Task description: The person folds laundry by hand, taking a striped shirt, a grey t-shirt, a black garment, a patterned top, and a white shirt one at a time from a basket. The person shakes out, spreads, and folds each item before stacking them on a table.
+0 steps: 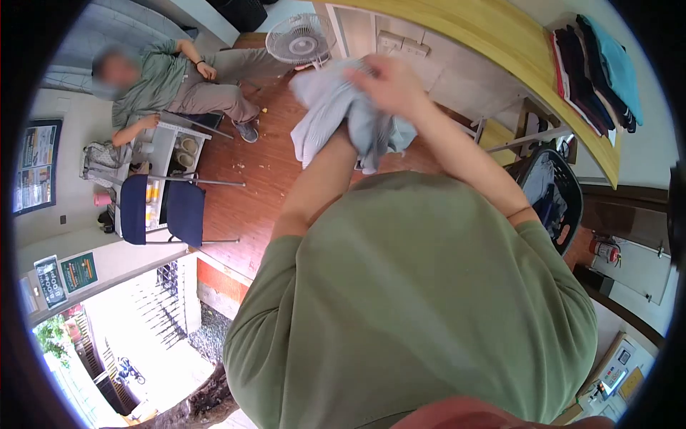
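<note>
A light grey-blue striped garment (325,107) is bunched up in the air in front of my chest. From the right, my right hand (388,84) grips its upper edge with bent fingers. My left forearm (318,179) reaches up into the garment from below. The cloth drapes over my left hand, so its fingers are hidden. Slight blur on the cloth and right hand hides the finer folds.
Folded clothes (597,75) lie on a wooden counter (493,46) at the right. Below it stands a dark laundry basket (572,207) with clothes inside. A fan (300,39) is ahead. A seated person (161,82) and navy folding chairs (184,214) are at the left.
</note>
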The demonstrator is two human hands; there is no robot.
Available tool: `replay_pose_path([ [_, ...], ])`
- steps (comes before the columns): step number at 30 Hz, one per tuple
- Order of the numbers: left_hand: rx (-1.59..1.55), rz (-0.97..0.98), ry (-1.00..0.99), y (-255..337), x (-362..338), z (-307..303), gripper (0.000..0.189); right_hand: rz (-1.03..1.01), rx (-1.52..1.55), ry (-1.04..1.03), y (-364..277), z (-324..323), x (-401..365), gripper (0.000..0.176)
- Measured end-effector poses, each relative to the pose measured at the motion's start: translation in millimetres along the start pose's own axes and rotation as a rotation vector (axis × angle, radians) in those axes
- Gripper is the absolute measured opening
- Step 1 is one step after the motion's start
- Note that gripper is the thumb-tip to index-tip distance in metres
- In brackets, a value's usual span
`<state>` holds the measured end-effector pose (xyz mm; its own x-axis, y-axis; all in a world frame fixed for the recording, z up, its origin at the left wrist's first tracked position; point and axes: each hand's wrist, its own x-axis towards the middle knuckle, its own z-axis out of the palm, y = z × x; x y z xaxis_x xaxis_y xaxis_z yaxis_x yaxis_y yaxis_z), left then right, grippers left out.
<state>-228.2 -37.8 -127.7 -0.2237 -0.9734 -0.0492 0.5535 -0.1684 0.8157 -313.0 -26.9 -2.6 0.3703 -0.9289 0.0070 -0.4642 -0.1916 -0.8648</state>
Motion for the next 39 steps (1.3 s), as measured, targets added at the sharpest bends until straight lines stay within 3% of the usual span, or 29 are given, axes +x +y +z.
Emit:
replay_pose_path([
  [1,0.224,0.027,-0.015,2.6,-5.8,-3.4,0.026,0.037,-0.207,0.126,12.5,-19.1,6.4,0.054],
  [3,0.615,0.054,-0.027,20.2,-29.7,-18.0,0.027,-0.054,-0.286,0.477,92.5,-39.0,10.8,0.060],
  [5,0.717,0.026,0.139,74.7,-62.2,-41.4,0.028,0.207,-0.352,0.421,156.6,-69.2,-5.5,0.053],
  [7,0.697,-0.038,0.321,145.6,-77.1,-64.1,0.032,0.234,-0.620,0.028,175.6,-92.3,-23.0,0.051],
  [8,0.836,-0.086,0.240,185.1,-84.3,-22.1,0.033,0.254,-0.744,-0.188,180.6,-91.3,-35.9,0.051],
  [10,1.318,0.230,-0.116,184.0,-61.6,15.0,0.032,-0.251,-0.252,0.176,117.7,-72.4,-16.7,0.050],
  [11,1.500,0.261,-0.205,182.2,-53.3,45.3,0.035,-0.358,0.200,0.068,69.3,-52.5,-7.8,0.051],
  [12,1.682,0.295,-0.294,189.0,-47.7,70.3,0.037,-0.407,0.334,-0.048,41.4,-55.5,-1.1,0.049],
  [13,1.709,0.195,-0.213,210.5,-45.9,86.3,0.039,-0.440,0.469,-0.172,13.6,-58.3,5.5,0.047],
  [15,1.753,-0.027,-0.061,245.8,-44.3,105.5,0.045,-0.388,0.122,-0.400,-6.7,-73.5,24.9,0.040],
  [17,1.618,-0.004,-0.294,263.3,-60.5,62.6,0.043,-0.378,-0.042,-0.250,8.6,-114.7,43.2,0.038],
  [18,1.547,0.008,-0.387,266.1,-71.0,37.9,0.043,-0.370,0.196,-0.195,2.6,-133.0,37.9,0.033],
  [20,1.480,0.075,-0.144,270.9,-87.6,8.0,0.028,-0.452,0.519,-0.076,-18.9,-152.3,8.5,0.024],
  [21,1.493,0.141,0.002,279.3,-93.2,-0.6,0.026,-0.457,0.446,-0.208,-12.2,-161.0,0.3,0.026],
  [22,1.306,0.307,0.154,285.6,-93.7,-21.9,0.023,-0.458,0.365,-0.329,-9.1,-164.6,-2.3,0.029],
  [24,0.834,0.677,0.298,308.0,-102.8,-40.6,0.028,-0.350,-0.546,-0.746,-34.9,-149.6,-6.2,0.034],
  [26,0.539,0.786,-0.233,347.7,-113.4,-49.3,0.024,-0.441,-0.693,-0.600,-31.8,-133.9,-9.9,0.036],
  [27,0.450,0.761,-0.305,346.6,-116.7,-41.9,0.024,-0.467,-0.768,-0.529,-27.7,-130.7,-12.6,0.037],
  [29,0.270,0.696,-0.443,344.9,-122.5,-27.0,0.026,-0.390,-0.631,-0.258,-49.4,-150.4,-6.1,0.032],
  [30,0.340,0.524,-0.271,344.7,-132.5,-43.3,0.029,-0.160,-0.381,-0.369,-56.7,-179.8,7.5,0.030],
  [33,2.026,-0.167,-0.370,334.1,-131.3,-5.9,0.038,-0.493,0.065,-0.362,-80.2,-254.0,21.7,0.022],
  [34,2.101,-0.138,-0.348,331.2,-124.4,-21.1,0.040,-0.581,0.223,-0.402,-95.8,-259.5,16.0,0.025],
  [36,2.240,-0.068,-0.285,330.7,-111.2,-82.8,0.044,-0.654,0.077,-0.384,-107.2,-252.7,4.2,0.024],
  [37,2.424,0.235,-0.075,342.2,-106.7,-102.4,0.036,-0.692,0.004,-0.371,-114.3,-247.3,-1.3,0.024],
  [39,2.541,0.191,-0.074,381.4,-87.9,-108.9,0.035,-0.380,-0.737,-0.106,-144.4,-230.2,-29.2,0.023],
])
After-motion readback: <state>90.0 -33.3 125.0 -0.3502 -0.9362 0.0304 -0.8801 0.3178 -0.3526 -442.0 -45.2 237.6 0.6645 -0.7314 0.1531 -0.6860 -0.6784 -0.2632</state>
